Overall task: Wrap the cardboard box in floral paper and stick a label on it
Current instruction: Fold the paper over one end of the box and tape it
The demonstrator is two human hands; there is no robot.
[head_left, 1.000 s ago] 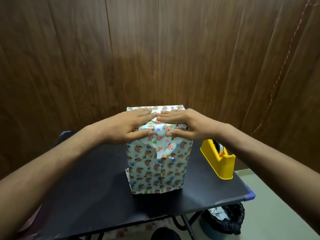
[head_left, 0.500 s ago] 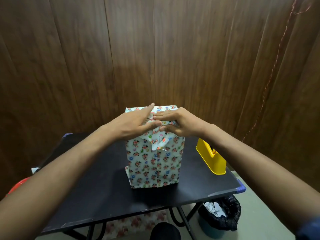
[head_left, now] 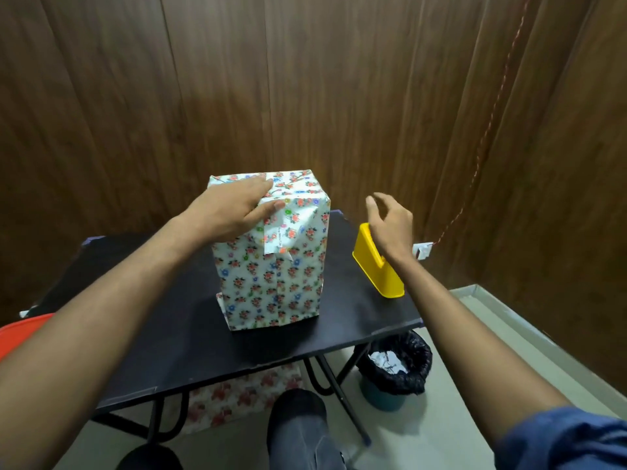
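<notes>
Since 0.5 s ago: my right hand (head_left: pixel 390 228) has come off the box (head_left: pixel 271 259) and now hovers over the yellow tape dispenser (head_left: pixel 378 269) at 3 o'clock, fingers loosely curled, holding nothing. My left hand (head_left: pixel 230 212) stays flat on the box's top near edge, fingers straight, pressing the folded floral paper (head_left: pixel 298 218) flap.

The box stands upright mid-table, wrapped; 1 loose flap tip sticks out on its near face.

Surface: black folding table (head_left: pixel 163 340). Orange object (head_left: pixel 20 337) at 9 o'clock edge. Floral sheet (head_left: pixel 237 398) on the floor beneath; lined bin (head_left: pixel 395 368) at 5 o'clock. Dark wood-panel walls (head_left: pixel 305 79) behind.
</notes>
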